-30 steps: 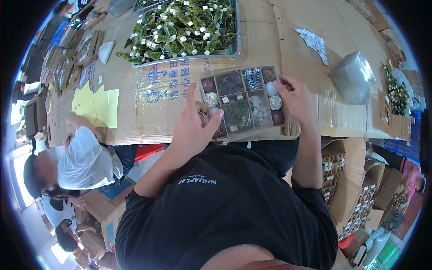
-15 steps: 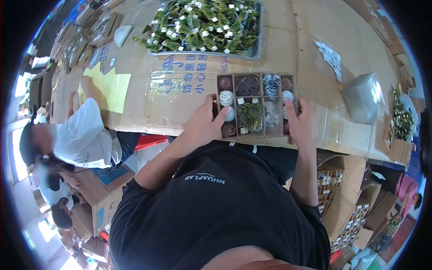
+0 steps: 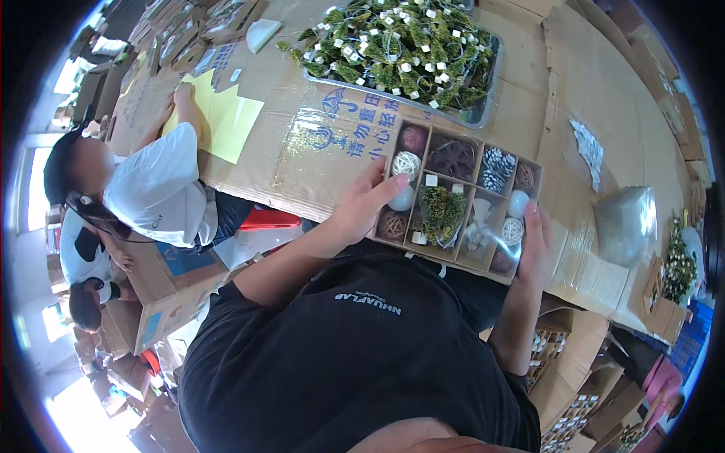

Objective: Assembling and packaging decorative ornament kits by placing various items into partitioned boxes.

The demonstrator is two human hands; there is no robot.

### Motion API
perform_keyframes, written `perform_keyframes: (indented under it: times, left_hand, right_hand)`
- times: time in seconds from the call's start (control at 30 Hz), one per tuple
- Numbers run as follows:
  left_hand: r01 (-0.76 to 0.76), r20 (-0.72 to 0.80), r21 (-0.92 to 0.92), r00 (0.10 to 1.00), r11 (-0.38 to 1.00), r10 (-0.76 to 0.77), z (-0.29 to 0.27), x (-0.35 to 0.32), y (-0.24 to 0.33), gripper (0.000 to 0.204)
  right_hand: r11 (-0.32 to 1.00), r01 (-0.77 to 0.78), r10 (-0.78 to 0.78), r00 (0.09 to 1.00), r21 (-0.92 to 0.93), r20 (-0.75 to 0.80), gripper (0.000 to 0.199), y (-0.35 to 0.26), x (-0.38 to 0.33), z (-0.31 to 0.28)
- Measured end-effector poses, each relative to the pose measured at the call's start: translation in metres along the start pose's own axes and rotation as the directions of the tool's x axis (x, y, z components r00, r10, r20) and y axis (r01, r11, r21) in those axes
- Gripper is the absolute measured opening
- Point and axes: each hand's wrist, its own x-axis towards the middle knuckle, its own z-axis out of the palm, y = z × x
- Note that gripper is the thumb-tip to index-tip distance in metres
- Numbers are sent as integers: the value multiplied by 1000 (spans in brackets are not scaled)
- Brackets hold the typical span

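A shallow cardboard box (image 3: 453,263) with dividers is held between my two hands at the near edge of the table. My left hand (image 3: 356,211) grips its left wall, the thumb over the rim beside a pale ball (image 3: 402,198). My right hand (image 3: 535,245) grips the right wall, fingers along the outside. In its compartments lie a white woven ball (image 3: 406,164), a dark red ball (image 3: 414,139), dark brown star-like pieces (image 3: 453,158), frosted pine cones (image 3: 497,170), green glittery trees with white blocks (image 3: 442,214), whitish pieces (image 3: 479,226) and twig balls (image 3: 393,224).
A clear tray (image 3: 491,90) heaped with small green trees stands beyond the box. Right of it lie a crumpled paper scrap (image 3: 587,155) and a stack of clear plastic sheets (image 3: 627,226). At left a co-worker (image 3: 162,189) leans over yellow paper (image 3: 238,124). Cartons (image 3: 566,362) stand below the table.
The view has shifted, and the box now sits turned clockwise, its right side nearer me. My right thumb has moved off the pale ball to the box's right edge.
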Motion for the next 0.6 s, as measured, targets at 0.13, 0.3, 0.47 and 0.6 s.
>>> perform_keyframes:
  times: [0.13,0.3,0.47,0.6]
  left_hand:
    - [9,-12,30,1000,1000,-9,-7,1,-6,42]
    - [13,-29,-69,999,998,-15,-11,-1,-6,39]
    - [-60,-390,93,916,994,92,-27,4,6,34]
    - [-276,-421,-120,884,954,202,-119,26,38,40]
  right_hand:
    - [985,13,-31,995,174,98,35,20,4,-10]
    - [979,-19,-27,975,205,220,38,27,6,-12]
    - [961,-15,-67,957,277,282,33,22,-2,-14]
    - [967,108,-142,981,230,133,27,19,-1,-45]
